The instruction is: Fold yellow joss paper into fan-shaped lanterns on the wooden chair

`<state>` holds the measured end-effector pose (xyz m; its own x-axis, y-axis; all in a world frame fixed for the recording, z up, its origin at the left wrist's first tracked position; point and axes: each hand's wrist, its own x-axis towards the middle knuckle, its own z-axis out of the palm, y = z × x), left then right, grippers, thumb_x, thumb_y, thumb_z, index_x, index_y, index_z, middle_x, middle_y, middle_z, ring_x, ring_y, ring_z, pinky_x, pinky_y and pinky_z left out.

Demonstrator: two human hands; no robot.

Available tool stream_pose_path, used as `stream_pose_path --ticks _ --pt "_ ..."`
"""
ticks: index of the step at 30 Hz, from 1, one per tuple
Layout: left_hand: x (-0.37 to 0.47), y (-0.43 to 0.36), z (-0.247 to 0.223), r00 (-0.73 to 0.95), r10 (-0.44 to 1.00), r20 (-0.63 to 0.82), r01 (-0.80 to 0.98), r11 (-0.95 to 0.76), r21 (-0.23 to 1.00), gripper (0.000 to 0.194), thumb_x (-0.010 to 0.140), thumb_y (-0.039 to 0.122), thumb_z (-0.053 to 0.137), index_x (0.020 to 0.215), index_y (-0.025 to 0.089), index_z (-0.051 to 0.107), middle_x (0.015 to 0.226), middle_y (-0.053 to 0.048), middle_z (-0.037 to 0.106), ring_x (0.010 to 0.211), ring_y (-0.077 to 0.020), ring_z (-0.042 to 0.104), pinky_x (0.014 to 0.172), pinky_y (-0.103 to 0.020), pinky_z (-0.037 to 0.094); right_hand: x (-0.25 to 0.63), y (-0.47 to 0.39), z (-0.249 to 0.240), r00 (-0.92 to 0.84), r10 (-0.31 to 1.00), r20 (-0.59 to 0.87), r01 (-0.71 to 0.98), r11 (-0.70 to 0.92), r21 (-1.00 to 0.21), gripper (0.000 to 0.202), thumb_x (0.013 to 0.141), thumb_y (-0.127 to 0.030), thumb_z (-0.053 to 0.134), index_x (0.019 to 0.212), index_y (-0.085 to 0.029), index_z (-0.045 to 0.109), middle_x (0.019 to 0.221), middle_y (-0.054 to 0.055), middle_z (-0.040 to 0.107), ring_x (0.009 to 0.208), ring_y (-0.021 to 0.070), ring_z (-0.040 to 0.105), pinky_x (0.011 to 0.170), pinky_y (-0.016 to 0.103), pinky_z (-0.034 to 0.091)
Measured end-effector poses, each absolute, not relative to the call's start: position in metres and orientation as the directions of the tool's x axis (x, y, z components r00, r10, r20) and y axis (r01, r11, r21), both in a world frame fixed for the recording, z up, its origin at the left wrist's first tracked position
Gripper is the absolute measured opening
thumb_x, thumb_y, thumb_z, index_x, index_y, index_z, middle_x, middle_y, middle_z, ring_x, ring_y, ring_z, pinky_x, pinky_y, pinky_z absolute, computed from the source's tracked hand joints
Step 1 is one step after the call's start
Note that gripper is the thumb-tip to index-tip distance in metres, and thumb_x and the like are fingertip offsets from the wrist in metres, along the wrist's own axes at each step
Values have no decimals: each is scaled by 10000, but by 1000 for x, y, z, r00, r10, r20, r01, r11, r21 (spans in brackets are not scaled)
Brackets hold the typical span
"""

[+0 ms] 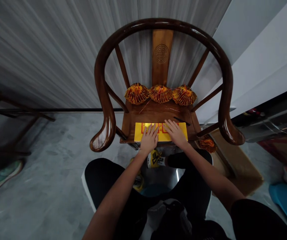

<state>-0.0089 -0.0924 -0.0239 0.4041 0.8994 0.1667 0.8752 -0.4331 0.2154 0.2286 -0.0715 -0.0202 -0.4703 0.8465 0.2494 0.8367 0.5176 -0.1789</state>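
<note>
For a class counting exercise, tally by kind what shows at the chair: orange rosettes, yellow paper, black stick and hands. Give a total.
Rosettes: 4 (three on the seat, one lower)
Yellow paper: 1 (sheet or stack, cannot tell)
Black stick: 1
Hands: 2 (left hand, right hand)
Total: 8, counting the paper as 1

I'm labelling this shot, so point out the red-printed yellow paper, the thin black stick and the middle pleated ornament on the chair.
Red-printed yellow paper (161, 136): head view, bare yellow part near its middle.
Thin black stick (182, 121): head view, middle of its length.
Middle pleated ornament (160, 95): head view, its pleats.
</note>
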Motion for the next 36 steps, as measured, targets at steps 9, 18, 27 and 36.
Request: stream_pose_path --ticks 9,18,27,36 --pt "-8 -94 -19 379 914 146 878 -405 255 609 1128 331 434 1734 274 431 1852 -60 300 1754 -327 191 1419 -709 35 269 -68 -44 -192 974 124 902 225 -368 729 1142 -511 389 1768 -142 328 1834 189 330 1740 353 237 1409 647 190" --pt "-3 -92 -19 297 944 141 919 -323 227 646 1114 395 494 1746 288 415 1877 -105 214 1761 -395 108 1391 -760 76 264 -67 -44 -160 975 151 898 207 -387 719 1146 -526 387 1742 -124 379 1820 189 364 1728 335 276 1424 600 176" --pt "-3 -89 -15 291 945 147 927 -317 201 625 1116 397 486 1730 283 453 1868 -99 257 1751 -420 148 1387 -760 123 265 -66 -39 -118 976 182 870 190 -455 686 1129 -533 443 1698 -150 469 1777 170 452 1701 332 343 1421 584 226" --pt "-3 -87 -18 291 943 160 924 -321 208 643 1107 388 496 1740 298 431 1869 -82 255 1749 -403 175 1396 -745 147 264 -66 -38 -93 981 170 867 164 -470 673 1131 -517 440 1674 -125 505 1763 154 479 1700 321 339 1433 545 219"
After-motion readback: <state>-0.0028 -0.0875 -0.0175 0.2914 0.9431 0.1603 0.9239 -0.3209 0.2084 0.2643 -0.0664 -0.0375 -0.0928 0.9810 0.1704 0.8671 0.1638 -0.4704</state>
